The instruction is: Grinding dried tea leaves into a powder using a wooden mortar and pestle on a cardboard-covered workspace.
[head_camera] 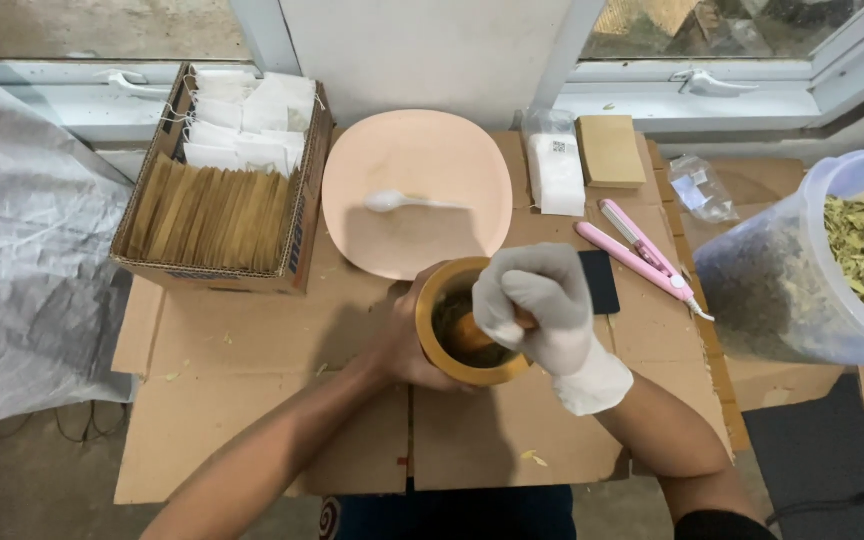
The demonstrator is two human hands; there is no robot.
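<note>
A round wooden mortar (430, 310) stands on the cardboard-covered table (252, 390) in front of me. My left hand (402, 345), bare, wraps around the mortar's left side and steadies it. My right hand (540, 305), in a white glove, grips a wooden pestle (472, 330) whose end is down inside the mortar among dark crushed material. Just behind the mortar lies a pale pink plate (422, 160) with a white plastic spoon (402, 202) resting on it.
A cardboard box (297, 240) of brown and white sachets sits back left. A clear tub of dried leaves (852, 250) stands at the right. A pink hand sealer (642, 255), white bags (557, 170), brown envelopes (610, 150) and a black pad (602, 280) lie nearby. Grey plastic sheeting (22, 250) hangs left.
</note>
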